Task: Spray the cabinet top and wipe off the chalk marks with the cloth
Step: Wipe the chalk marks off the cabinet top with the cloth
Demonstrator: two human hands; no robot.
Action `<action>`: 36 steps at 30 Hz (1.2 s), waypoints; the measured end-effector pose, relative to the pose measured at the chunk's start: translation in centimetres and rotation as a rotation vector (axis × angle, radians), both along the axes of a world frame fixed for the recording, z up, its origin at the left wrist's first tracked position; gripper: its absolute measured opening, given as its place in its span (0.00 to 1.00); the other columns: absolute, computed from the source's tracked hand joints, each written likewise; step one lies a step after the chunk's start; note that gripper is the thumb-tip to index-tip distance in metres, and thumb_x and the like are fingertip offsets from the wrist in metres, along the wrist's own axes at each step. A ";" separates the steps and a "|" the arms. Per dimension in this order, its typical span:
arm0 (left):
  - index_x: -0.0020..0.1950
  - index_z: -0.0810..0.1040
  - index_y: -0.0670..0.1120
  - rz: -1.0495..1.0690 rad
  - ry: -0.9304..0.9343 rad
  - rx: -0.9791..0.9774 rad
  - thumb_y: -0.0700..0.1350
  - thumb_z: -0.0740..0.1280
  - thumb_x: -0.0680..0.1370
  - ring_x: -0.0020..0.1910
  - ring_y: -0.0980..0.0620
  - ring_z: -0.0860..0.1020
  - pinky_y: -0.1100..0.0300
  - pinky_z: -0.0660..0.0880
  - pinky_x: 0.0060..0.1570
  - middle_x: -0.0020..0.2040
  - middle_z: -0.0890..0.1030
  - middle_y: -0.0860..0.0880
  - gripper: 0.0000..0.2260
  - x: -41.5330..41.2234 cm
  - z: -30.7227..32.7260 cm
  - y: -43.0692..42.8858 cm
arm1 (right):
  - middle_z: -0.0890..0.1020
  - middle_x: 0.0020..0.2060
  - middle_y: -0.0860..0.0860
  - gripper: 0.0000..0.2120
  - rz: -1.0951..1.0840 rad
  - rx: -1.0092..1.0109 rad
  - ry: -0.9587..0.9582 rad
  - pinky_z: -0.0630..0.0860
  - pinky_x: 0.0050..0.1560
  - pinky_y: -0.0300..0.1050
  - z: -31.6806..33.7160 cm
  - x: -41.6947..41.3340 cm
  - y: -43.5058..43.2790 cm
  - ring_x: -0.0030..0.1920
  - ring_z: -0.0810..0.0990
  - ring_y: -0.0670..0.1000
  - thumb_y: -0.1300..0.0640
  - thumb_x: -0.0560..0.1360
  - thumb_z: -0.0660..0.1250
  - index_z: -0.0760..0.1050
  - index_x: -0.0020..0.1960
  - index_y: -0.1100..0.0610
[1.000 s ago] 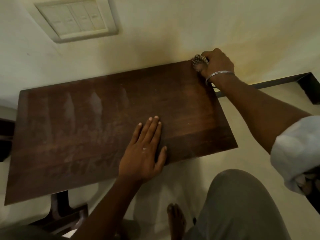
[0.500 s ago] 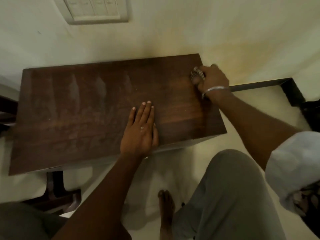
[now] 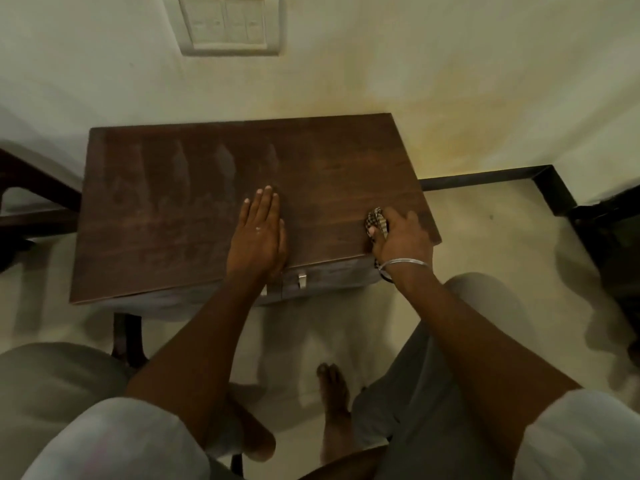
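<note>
The dark wooden cabinet top (image 3: 339, 168) stands against the pale wall. Faint whitish chalk smears (image 3: 180, 174) streak its left and middle part, while the right part looks darker. My right hand (image 3: 403, 237), with a metal bangle at the wrist, grips a bunched checked cloth (image 3: 376, 220) and presses it on the top near the front right corner. Flat on the wood near the front edge rests my left hand (image 3: 259, 233), fingers straight and together. No spray bottle is in view.
A switch plate (image 3: 228, 24) is on the wall above. A small metal handle (image 3: 302, 280) shows on the cabinet front. Dark furniture (image 3: 31, 199) stands at the left, a black skirting (image 3: 485, 178) at the right. My knees and a bare foot (image 3: 334, 407) are below.
My right hand has drawn the cloth from the back right corner toward the front right corner. The left hand stays flat on the wood. The view has tilted down.
</note>
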State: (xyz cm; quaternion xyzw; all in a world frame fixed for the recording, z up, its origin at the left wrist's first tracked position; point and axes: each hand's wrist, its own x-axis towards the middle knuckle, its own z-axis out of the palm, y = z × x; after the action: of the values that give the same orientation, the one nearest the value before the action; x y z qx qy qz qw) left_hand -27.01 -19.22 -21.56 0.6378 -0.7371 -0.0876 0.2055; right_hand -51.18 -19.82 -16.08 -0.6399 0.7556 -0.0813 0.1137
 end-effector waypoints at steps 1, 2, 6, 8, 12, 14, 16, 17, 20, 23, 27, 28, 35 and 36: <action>0.76 0.65 0.34 0.025 -0.012 -0.003 0.47 0.49 0.83 0.79 0.39 0.61 0.44 0.54 0.79 0.78 0.64 0.36 0.26 1.0 0.0 0.4 | 0.73 0.55 0.59 0.17 0.001 -0.008 -0.006 0.76 0.50 0.54 -0.1 0.7 0.4 0.49 0.78 0.63 0.50 0.77 0.66 0.72 0.65 0.50; 0.75 0.66 0.33 0.052 -0.025 -0.010 0.46 0.49 0.83 0.78 0.39 0.62 0.43 0.54 0.79 0.77 0.65 0.35 0.25 2.2 -0.1 0.8 | 0.73 0.55 0.58 0.17 0.000 -0.014 -0.010 0.76 0.50 0.54 -0.2 1.4 0.7 0.48 0.78 0.62 0.50 0.77 0.66 0.72 0.65 0.50; 0.75 0.66 0.33 0.179 -0.061 -0.028 0.46 0.49 0.83 0.79 0.39 0.61 0.44 0.52 0.79 0.77 0.65 0.35 0.25 7.3 -0.6 2.8 | 0.73 0.55 0.58 0.17 0.032 -0.032 -0.032 0.77 0.49 0.54 -0.3 3.8 1.5 0.48 0.79 0.63 0.50 0.78 0.65 0.72 0.65 0.51; 0.76 0.65 0.33 0.241 -0.065 -0.025 0.47 0.48 0.83 0.79 0.40 0.60 0.45 0.51 0.80 0.78 0.64 0.36 0.26 9.3 -0.7 3.8 | 0.73 0.55 0.58 0.17 0.049 -0.032 -0.025 0.77 0.48 0.53 -0.2 5.1 1.9 0.48 0.79 0.62 0.49 0.78 0.64 0.72 0.65 0.51; 0.77 0.64 0.33 0.296 -0.060 -0.018 0.47 0.48 0.84 0.79 0.40 0.59 0.44 0.50 0.80 0.78 0.63 0.35 0.26 11.8 -0.9 5.5 | 0.73 0.55 0.58 0.17 0.114 -0.031 -0.033 0.76 0.47 0.53 -0.2 9.2 2.7 0.49 0.79 0.62 0.48 0.78 0.63 0.72 0.65 0.50; 0.76 0.64 0.33 0.293 -0.054 -0.022 0.47 0.48 0.84 0.79 0.39 0.59 0.43 0.51 0.79 0.78 0.64 0.34 0.25 12.3 -1.0 6.0 | 0.73 0.56 0.58 0.17 0.150 -0.030 -0.058 0.76 0.47 0.53 -0.2 11.6 3.2 0.49 0.79 0.63 0.49 0.78 0.63 0.73 0.65 0.50; 0.76 0.64 0.32 0.306 -0.040 -0.023 0.46 0.49 0.84 0.79 0.38 0.60 0.42 0.51 0.79 0.77 0.64 0.34 0.25 12.7 -1.2 6.4 | 0.73 0.57 0.58 0.17 0.183 -0.022 -0.081 0.75 0.46 0.53 -0.2 14.3 3.7 0.49 0.79 0.64 0.50 0.77 0.64 0.73 0.65 0.49; 0.76 0.64 0.32 0.320 -0.024 -0.025 0.46 0.50 0.84 0.79 0.38 0.61 0.42 0.52 0.79 0.77 0.64 0.33 0.24 12.9 -1.2 6.5 | 0.73 0.57 0.57 0.17 0.203 -0.006 -0.085 0.75 0.46 0.52 -0.2 15.8 4.1 0.49 0.79 0.64 0.50 0.77 0.64 0.73 0.65 0.49; 0.76 0.63 0.32 0.347 0.076 -0.032 0.46 0.50 0.85 0.79 0.36 0.59 0.44 0.50 0.79 0.77 0.62 0.33 0.24 13.2 -1.1 6.6 | 0.72 0.58 0.57 0.16 0.317 0.025 -0.090 0.72 0.44 0.51 -0.2 19.9 5.1 0.49 0.79 0.63 0.50 0.78 0.63 0.72 0.65 0.49; 0.79 0.57 0.35 0.324 0.236 -0.036 0.48 0.49 0.85 0.81 0.39 0.54 0.51 0.45 0.80 0.80 0.58 0.35 0.26 13.6 -0.7 6.6 | 0.71 0.57 0.57 0.15 0.425 0.031 -0.117 0.67 0.41 0.49 0.0 23.3 6.2 0.48 0.79 0.62 0.53 0.78 0.64 0.71 0.65 0.51; 0.81 0.56 0.39 0.305 0.303 -0.058 0.46 0.51 0.85 0.81 0.42 0.53 0.54 0.44 0.80 0.81 0.58 0.39 0.24 14.2 -0.2 6.2 | 0.71 0.57 0.57 0.18 0.526 0.010 -0.137 0.74 0.44 0.52 0.1 25.0 7.3 0.47 0.79 0.61 0.56 0.76 0.66 0.71 0.65 0.51; 0.80 0.57 0.39 0.295 0.294 -0.064 0.44 0.52 0.85 0.81 0.42 0.53 0.53 0.44 0.80 0.80 0.59 0.39 0.24 14.3 -0.1 6.1 | 0.71 0.57 0.57 0.19 0.537 0.008 -0.135 0.74 0.44 0.52 0.1 25.0 7.2 0.48 0.79 0.60 0.56 0.76 0.66 0.71 0.66 0.50; 0.77 0.65 0.36 0.446 0.089 0.020 0.51 0.49 0.85 0.79 0.38 0.59 0.42 0.49 0.78 0.77 0.65 0.36 0.25 14.7 -0.3 6.3 | 0.73 0.57 0.54 0.15 0.381 0.030 -0.078 0.70 0.46 0.49 0.3 19.1 3.7 0.52 0.79 0.60 0.46 0.77 0.64 0.74 0.63 0.45; 0.77 0.65 0.37 0.496 0.063 0.034 0.52 0.49 0.85 0.79 0.38 0.59 0.41 0.48 0.78 0.78 0.64 0.37 0.26 15.2 -0.3 6.3 | 0.74 0.57 0.54 0.15 0.312 0.018 -0.066 0.71 0.47 0.49 0.4 17.2 2.6 0.52 0.79 0.60 0.46 0.77 0.65 0.75 0.62 0.45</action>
State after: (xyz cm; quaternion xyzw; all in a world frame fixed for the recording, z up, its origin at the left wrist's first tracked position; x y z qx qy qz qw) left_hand -11.86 -12.97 -21.90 0.7996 -0.5495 -0.0667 0.2330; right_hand -34.01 -17.19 -15.66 -0.7456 0.6435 -0.0766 0.1554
